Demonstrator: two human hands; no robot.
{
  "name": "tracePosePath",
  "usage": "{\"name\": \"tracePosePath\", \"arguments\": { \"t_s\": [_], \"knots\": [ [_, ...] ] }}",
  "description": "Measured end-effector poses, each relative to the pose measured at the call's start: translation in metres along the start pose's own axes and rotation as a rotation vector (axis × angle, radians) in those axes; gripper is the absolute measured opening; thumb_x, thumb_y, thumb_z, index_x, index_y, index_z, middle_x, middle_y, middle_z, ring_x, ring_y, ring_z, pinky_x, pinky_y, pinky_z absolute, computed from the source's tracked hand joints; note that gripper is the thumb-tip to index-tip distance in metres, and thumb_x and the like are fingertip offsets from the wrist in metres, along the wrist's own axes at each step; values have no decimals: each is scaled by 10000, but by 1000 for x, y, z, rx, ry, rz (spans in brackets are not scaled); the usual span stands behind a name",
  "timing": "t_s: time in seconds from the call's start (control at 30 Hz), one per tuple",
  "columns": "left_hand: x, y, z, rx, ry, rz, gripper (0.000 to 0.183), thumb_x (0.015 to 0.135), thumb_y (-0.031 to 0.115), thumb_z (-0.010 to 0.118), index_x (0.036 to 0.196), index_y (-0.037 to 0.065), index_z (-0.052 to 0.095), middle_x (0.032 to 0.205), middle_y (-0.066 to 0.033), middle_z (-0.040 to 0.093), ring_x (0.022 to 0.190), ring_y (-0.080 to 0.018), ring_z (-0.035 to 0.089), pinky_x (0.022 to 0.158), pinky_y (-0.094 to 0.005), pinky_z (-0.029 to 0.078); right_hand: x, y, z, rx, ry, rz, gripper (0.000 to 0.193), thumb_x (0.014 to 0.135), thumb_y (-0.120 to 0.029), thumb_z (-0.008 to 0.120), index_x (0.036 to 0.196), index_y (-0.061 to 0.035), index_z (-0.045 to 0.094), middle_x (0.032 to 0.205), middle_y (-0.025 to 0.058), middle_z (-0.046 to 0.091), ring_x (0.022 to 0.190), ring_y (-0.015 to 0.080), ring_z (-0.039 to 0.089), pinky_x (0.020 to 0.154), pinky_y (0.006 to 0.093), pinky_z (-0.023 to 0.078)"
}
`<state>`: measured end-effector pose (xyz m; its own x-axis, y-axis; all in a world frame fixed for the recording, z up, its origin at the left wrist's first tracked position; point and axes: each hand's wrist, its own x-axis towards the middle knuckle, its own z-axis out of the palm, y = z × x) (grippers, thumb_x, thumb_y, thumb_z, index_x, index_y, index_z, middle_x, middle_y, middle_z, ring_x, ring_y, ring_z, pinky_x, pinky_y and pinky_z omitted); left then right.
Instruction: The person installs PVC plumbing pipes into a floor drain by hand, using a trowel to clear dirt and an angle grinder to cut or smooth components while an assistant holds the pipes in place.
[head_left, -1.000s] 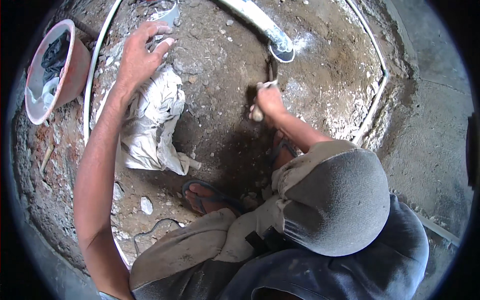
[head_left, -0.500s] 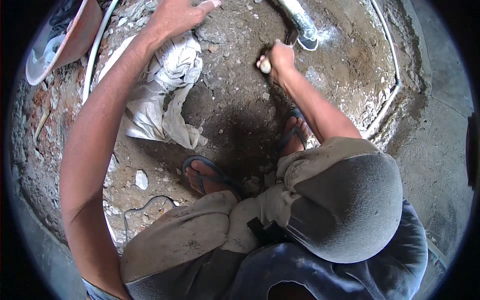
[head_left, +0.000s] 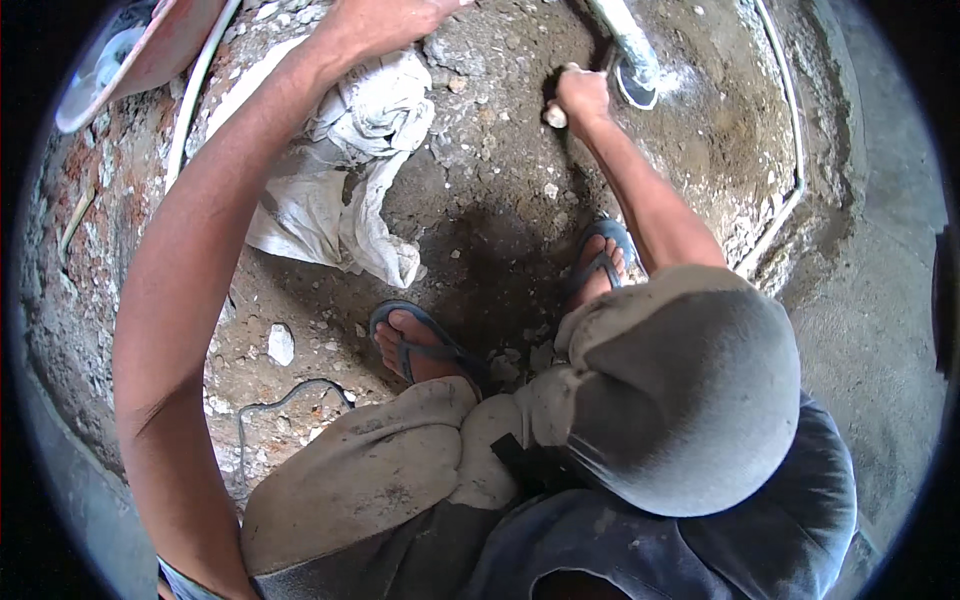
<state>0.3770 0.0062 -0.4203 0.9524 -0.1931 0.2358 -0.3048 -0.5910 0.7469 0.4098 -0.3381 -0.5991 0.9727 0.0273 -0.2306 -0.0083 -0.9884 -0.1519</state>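
The right hand (head_left: 583, 95) is moving up close to the open mouth of the pipe (head_left: 625, 38); a second ago it was gripping farther to the near side of that opening. This shift is bringing the short-handled tool (head_left: 555, 117) in just left of the pipe's pale rim, so the work is now centring on the soil (head_left: 500, 120) right beside it. The view is tilting too, and the pink bucket (head_left: 165, 50) is slipping partly out at the far left.

The right hand is clamping around the tool, with the rounded handle end sticking out on its near-left side; most of the tool's head is hiding behind the fist. The forearm is slanting from the near right toward far left, passing beside the right knee.

The left hand (head_left: 390, 20) is reaching over the far end of the white sack (head_left: 380, 110), the arm arcing along the left side. The far edge is cutting off part of it, so whether it is gripping anything cannot be told. The two hands are staying apart, with bare soil lying between them. White powder (head_left: 682, 80) is lying right of the pipe mouth.
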Motion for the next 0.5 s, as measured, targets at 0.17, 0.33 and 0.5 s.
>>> {"name": "tracePosePath", "arguments": {
  "t_s": [0.17,0.33,0.5],
  "knots": [
    [-5,-9,-9,-6,11,-43,296,855,215,762,1062,5,732,1050,-222,723,998,-359,712,893,-444,557,-91,-30,-56,242,-113,26,566,1035,-397,500,1151,155,539,1022,418,672,1013,540,683,923,567,554],
    [7,-31,3,-68,-37,-17,265,1005,201,651,1200,39,729,986,-77,738,920,-171,672,861,-315,520,-62,-20,-74,347,-88,228,464,1023,-357,485,1082,95,576,865,288,729,815,448,743,785,477,615],
    [-16,-21,-12,-181,-33,-200,250,1055,139,577,1246,64,720,736,17,626,639,-64,559,592,-239,473,-144,-31,-108,379,-462,-57,496,1050,-457,490,1248,-10,572,946,244,713,864,414,720,850,530,570]
  ]
}}
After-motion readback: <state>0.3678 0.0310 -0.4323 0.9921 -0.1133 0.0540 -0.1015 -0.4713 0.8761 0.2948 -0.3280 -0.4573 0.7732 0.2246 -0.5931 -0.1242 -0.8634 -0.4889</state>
